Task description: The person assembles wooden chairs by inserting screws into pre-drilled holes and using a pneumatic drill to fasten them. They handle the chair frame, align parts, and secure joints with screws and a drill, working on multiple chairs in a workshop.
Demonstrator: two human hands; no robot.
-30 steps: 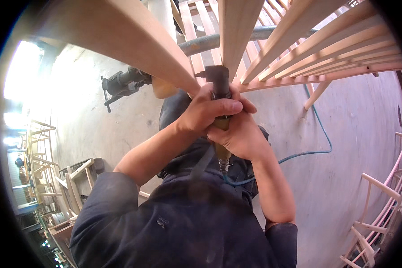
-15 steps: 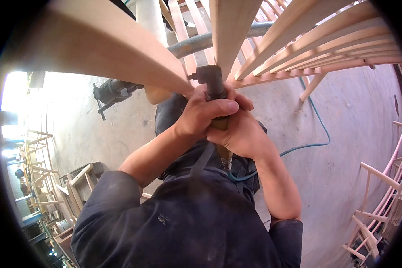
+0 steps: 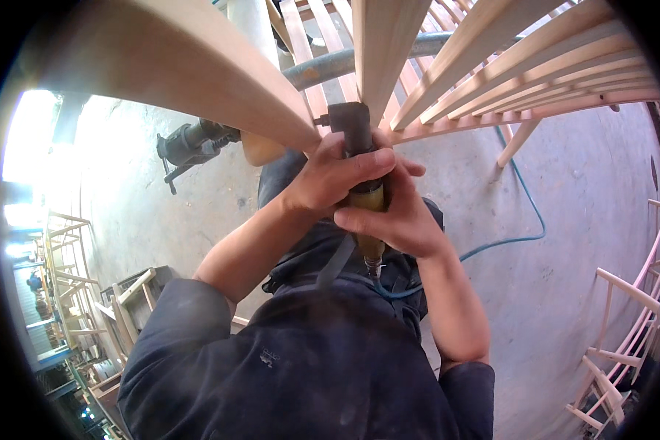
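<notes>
Both my hands are wrapped round a pneumatic angle driver [image 3: 367, 199] with a black right-angle head and a yellowish body. My left hand [image 3: 335, 176] grips it just under the head, thumb across the front. Lower on the body, my right hand [image 3: 396, 213] holds it with the thumb across the yellowish part. The tool's tip points left at the thick wooden post [image 3: 220, 81] of a slatted frame, near its lower end; whether it touches is hard to tell. A teal air hose [image 3: 392, 295] hangs from the tool's bottom end.
Wooden slats [image 3: 392, 51] fan out ahead, joined to a lower rail [image 3: 447, 132]. A curved grey metal pipe [image 3: 323, 68] runs behind them. A dark clamp-like fitting [image 3: 191, 144] sticks out at left. Wooden frames stand at far left [image 3: 70, 275] and right [image 3: 627, 297] on the concrete floor.
My right hand's grip has loosened and its thumb has shifted, showing more of the yellowish body. The view has shifted slightly; the tool stays beside the post.
</notes>
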